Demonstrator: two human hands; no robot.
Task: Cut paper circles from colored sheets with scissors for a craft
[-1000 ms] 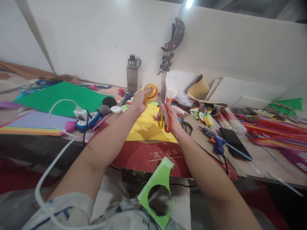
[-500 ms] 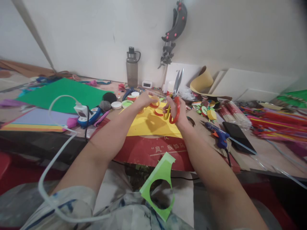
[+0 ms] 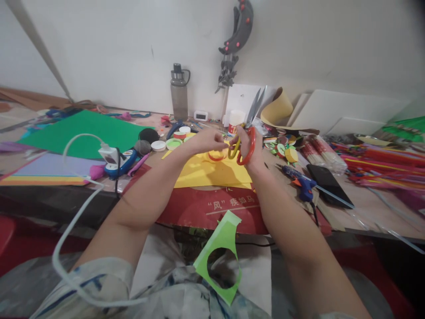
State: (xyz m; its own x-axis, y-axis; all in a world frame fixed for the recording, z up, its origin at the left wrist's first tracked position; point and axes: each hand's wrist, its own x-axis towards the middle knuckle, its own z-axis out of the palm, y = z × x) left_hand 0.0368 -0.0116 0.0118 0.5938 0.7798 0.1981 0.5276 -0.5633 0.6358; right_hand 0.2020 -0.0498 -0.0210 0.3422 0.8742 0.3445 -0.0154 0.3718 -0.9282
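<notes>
Scissors (image 3: 253, 141) shifted right, right hand (image 3: 256, 156) closed round handles, blades up, slightly parted; left hand (image 3: 210, 141) lower, fingers curled, can't tell if holding, near red-rimmed yellow piece (image 3: 216, 157) on yellow sheet (image 3: 195, 175).

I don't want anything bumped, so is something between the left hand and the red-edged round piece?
Nothing visible stands between them: the left hand is close to the red-edged round piece on the yellow sheet. The scissors in the right hand are off to one side.
</notes>
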